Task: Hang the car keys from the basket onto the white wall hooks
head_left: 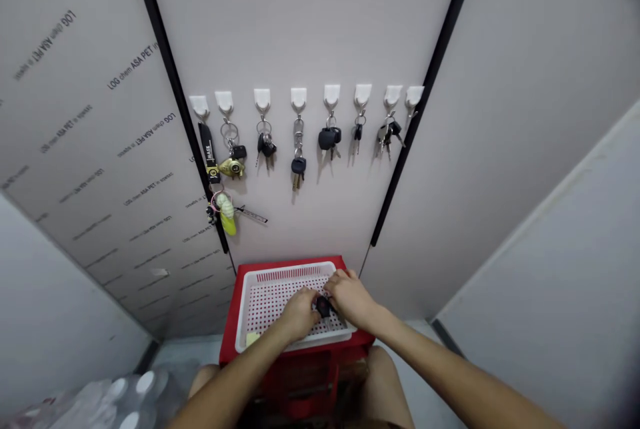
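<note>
Over the right part of a white perforated basket point(270, 299), both hands are at a small bunch of keys point(323, 307) with black heads. My left hand point(300, 314) pinches the bunch from the left with thumb and fingers. From the right, my right hand point(349, 296) curls its fingers against the same bunch; its fingertips are partly hidden. A metal key blade points down toward the basket's near rim. A small pale yellow piece point(253, 338) lies in the near left corner of the basket.
The basket rests on a red stool point(231, 336). On the wall ahead, white hooks point(299, 99) in a row hold several key bunches point(329, 139); a lanyard with charms point(225, 209) hangs leftmost. Plastic-wrapped bottles point(135, 392) stand at lower left. Walls close in on both sides.
</note>
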Demonstrator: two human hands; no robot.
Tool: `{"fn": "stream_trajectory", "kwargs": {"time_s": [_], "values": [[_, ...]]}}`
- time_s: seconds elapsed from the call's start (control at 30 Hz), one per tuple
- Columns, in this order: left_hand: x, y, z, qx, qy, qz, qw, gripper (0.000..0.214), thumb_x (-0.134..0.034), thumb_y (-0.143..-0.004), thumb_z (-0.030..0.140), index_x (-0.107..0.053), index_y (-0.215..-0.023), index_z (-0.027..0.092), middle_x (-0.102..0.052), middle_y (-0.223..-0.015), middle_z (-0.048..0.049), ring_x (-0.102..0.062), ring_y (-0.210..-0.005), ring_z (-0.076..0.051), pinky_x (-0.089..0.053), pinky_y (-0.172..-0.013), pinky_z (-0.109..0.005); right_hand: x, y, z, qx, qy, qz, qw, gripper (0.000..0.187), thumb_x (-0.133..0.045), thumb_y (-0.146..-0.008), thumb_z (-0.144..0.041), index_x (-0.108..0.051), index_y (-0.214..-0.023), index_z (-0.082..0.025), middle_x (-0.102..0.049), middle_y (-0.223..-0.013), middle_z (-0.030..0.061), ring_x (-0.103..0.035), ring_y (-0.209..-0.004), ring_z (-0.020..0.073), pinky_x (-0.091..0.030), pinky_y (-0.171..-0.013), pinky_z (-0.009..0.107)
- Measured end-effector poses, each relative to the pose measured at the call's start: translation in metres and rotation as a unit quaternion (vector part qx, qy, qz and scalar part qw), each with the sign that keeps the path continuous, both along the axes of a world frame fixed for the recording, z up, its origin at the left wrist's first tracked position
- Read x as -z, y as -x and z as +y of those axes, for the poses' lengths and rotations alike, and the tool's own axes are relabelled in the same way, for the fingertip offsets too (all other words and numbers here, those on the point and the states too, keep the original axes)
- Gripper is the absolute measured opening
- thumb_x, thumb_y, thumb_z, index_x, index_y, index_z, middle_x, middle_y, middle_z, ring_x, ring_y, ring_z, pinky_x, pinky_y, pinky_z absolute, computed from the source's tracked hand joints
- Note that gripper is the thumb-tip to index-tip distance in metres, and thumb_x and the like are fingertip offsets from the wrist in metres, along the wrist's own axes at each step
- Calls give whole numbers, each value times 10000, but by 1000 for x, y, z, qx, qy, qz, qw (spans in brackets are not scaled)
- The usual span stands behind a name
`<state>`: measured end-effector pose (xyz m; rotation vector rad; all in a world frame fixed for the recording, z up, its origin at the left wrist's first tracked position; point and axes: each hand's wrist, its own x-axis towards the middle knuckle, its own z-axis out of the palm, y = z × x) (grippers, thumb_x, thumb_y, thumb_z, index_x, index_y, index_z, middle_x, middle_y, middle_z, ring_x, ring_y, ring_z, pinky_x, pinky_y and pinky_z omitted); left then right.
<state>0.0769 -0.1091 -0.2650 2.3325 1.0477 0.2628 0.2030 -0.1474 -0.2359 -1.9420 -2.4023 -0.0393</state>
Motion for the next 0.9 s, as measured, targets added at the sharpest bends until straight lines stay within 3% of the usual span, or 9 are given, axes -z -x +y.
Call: {"fn": "stream_trajectory", "kwargs": {"time_s": [0.1,0.2,0.3,0.4,0.5,0.6,0.77,0.9], "values": [[3,-2,1,-18,9,-8,1000,302,-432,-562,148,-514,-853,132,-529,-844,-49,-454,-797,-152,-338,-724,-247,5,7,9,-3,11,-67,998,212,-372,-674,-120,-578,-721,-106,-593,-752,116,-440,-857,222,-221,-793,428],[5,-2,3,-44,39,-52,997,303,-441,-558,140,-512,-853,124,-533,-850,-47,-453,-799,-149,-335,-730,-246,2,9,12,7,48,-67,997,203,-388,-656,-121,-590,-667,-101,-599,-704,126,-476,-807,217,-248,-776,404],[0,-5,3,-34,95,-157,982,313,-451,-560,122,-497,-870,129,-536,-864,-30,-457,-801,-134,-337,-733,-232,-11,3,7,26,61,54,996,203,-397,-619,-109,-585,-694,-131,-605,-723,90,-517,-721,170,-345,-675,293],[-21,-20,1,26,165,-267,949,244,-416,-605,113,-492,-837,119,-550,-809,-19,-477,-739,-113,-366,-671,-215,-37,-12,0,10,58,238,969,213,-380,-606,-98,-570,-686,-153,-603,-681,28,-525,-619,105,-374,-551,189],[-61,-44,2,57,197,-335,920,203,-387,-648,128,-487,-822,103,-557,-775,-29,-488,-718,-109,-380,-649,-219,-80,-33,-4,33,5,358,933,190,-369,-621,-123,-547,-684,-138,-581,-617,5,-505,-538,84,-383,-503,179],[-115,-73,8,63,157,-377,911,207,-377,-655,114,-497,-823,106,-564,-805,-41,-494,-751,-105,-379,-701,-229,-136,-57,-4,101,-103,414,899,152,-396,-615,-146,-523,-696,-129,-555,-595,-4,-486,-487,73,-397,-512,194],[-207,-117,15,49,30,-422,905,321,-397,-644,105,-457,-959,127,-533,-949,-52,-486,-829,-96,-365,-765,-215,-221,-93,0,155,-283,415,851,148,-437,-591,-133,-533,-703,-145,-546,-584,-17,-502,-501,65,-407,-545,198],[-254,-137,11,39,-50,-404,912,352,-406,-648,122,-437,-998,141,-519,-983,-48,-466,-883,-117,-345,-800,-242,-258,-113,14,204,-365,368,831,160,-436,-591,-136,-554,-699,-132,-534,-513,-11,-493,-464,74,-398,-488,201]]}}
